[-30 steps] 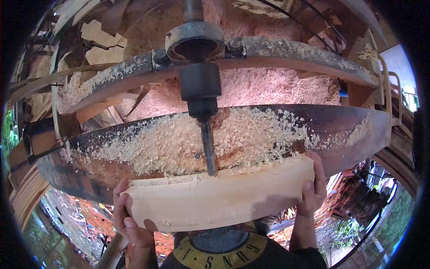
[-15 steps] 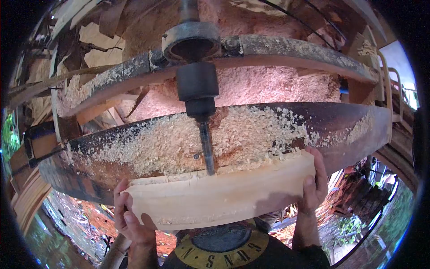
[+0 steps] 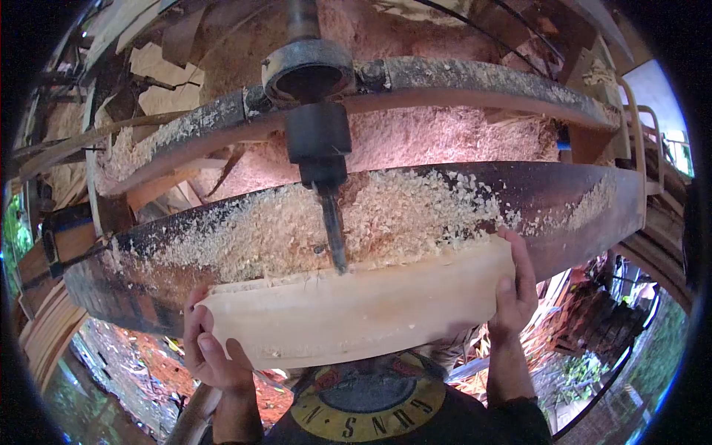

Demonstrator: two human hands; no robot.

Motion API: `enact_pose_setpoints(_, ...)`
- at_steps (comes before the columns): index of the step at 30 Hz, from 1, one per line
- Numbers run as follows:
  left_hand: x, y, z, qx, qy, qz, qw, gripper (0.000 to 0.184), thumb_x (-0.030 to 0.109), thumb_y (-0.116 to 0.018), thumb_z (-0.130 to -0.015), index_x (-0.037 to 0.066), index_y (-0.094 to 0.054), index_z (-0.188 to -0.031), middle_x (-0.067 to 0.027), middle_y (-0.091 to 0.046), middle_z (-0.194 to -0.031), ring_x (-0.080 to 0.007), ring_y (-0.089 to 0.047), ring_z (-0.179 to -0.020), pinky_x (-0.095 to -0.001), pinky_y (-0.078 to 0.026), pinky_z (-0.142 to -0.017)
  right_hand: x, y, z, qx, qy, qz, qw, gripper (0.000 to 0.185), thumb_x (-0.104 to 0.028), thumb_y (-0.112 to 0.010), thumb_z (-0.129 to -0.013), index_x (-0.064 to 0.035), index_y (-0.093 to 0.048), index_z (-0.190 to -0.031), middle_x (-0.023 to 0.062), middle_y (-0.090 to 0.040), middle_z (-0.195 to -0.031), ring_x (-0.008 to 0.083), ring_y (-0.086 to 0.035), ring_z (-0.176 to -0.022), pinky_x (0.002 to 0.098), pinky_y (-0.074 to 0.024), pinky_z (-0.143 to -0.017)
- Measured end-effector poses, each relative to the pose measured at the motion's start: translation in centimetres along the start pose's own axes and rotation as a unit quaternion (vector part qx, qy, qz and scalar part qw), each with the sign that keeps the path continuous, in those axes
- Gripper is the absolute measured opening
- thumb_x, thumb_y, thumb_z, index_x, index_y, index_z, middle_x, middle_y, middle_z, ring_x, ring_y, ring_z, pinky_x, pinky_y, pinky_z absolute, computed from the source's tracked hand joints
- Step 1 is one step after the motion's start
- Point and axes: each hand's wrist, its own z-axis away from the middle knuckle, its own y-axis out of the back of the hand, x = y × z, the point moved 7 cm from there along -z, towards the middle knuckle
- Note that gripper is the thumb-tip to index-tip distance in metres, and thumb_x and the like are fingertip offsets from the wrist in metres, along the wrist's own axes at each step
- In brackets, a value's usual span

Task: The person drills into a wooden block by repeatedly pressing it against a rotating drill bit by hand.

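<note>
A pale wooden board lies at the near edge of a dark work table, its far long edge rough with shavings. My left hand grips the board's left end, thumb on the near side. Around its right end my right hand is closed. Between the hands, a dark drill chuck hangs from above, and its bit reaches down to the board's far edge. The exact contact of the tip is hard to make out.
Wood shavings cover the middle of the table. Behind it a curved beam runs across, with a large heap of sawdust beyond. Stacked curved wood stands at the left. Scraps litter the ground below.
The board and both hands have shifted slightly up and to the left in view. The chuck and bit also appear farther left. Both hands keep their grip.
</note>
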Motion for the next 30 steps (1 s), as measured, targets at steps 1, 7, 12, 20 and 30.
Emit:
enact_pose_setpoints(1, -0.2, 0.2, -0.2, 0.004, -0.010, -0.011, 1.000, 0.048, 0.037, -0.049, -0.108, -0.001, -0.060, -0.136, -0.0339, -0.053, -0.144, -0.0410, -0.053, -0.133, -0.0538, -0.044, -0.111, 0.3, -0.3, 0.0, 0.009, -0.002, -0.025, 1.000, 0.057, -0.031, -0.059, -0.104, 0.0080, -0.052, -0.145, 0.0232, -0.053, -0.150, 0.0334, -0.049, -0.141, 0.0462, -0.0356, -0.118)
enact_pose_setpoints(7, 1.2, -1.2, -4.0, -0.027, -0.095, -0.091, 0.991, 0.046, 0.034, -0.049, -0.106, -0.003, -0.057, -0.134, -0.0299, -0.056, -0.141, -0.0388, -0.055, -0.130, -0.0520, -0.041, -0.112, -0.5, -1.5, -2.7, 0.013, 0.036, 0.005, 0.999, 0.054, -0.026, -0.059, -0.104, 0.0081, -0.049, -0.146, 0.0227, -0.054, -0.150, 0.0322, -0.050, -0.140, 0.0446, -0.0366, -0.118)
enact_pose_setpoints(12, 0.8, -0.9, -2.5, -0.031, -0.037, -0.010, 0.999, 0.046, 0.035, -0.053, -0.105, 0.001, -0.056, -0.134, -0.0288, -0.052, -0.145, -0.0384, -0.050, -0.134, -0.0530, -0.040, -0.113, 0.0, -1.5, -1.4, 0.014, 0.020, -0.069, 0.997, 0.055, -0.024, -0.061, -0.104, 0.0061, -0.045, -0.147, 0.0250, -0.052, -0.151, 0.0308, -0.052, -0.138, 0.0438, -0.0375, -0.117)
enact_pose_setpoints(20, 0.5, -0.6, 0.2, 0.001, 0.008, 0.011, 1.000, 0.048, 0.041, -0.062, -0.101, 0.004, -0.060, -0.130, -0.0290, -0.051, -0.144, -0.0367, -0.050, -0.133, -0.0520, -0.040, -0.112, 1.2, -0.2, -0.3, 0.020, 0.011, -0.097, 0.995, 0.055, -0.026, -0.063, -0.104, 0.0052, -0.044, -0.146, 0.0257, -0.053, -0.149, 0.0311, -0.054, -0.134, 0.0447, -0.0408, -0.115)
enact_pose_setpoints(30, 0.6, -1.1, 1.2, 0.014, -0.017, -0.005, 1.000, 0.047, 0.036, -0.058, -0.103, 0.002, -0.052, -0.135, -0.0296, -0.049, -0.145, -0.0359, -0.048, -0.132, -0.0513, -0.039, -0.112, 1.2, -0.1, -2.5, 0.002, 0.029, -0.076, 0.997, 0.056, -0.030, -0.067, -0.101, 0.0035, -0.047, -0.141, 0.0279, -0.054, -0.146, 0.0327, -0.055, -0.134, 0.0455, -0.0408, -0.115)
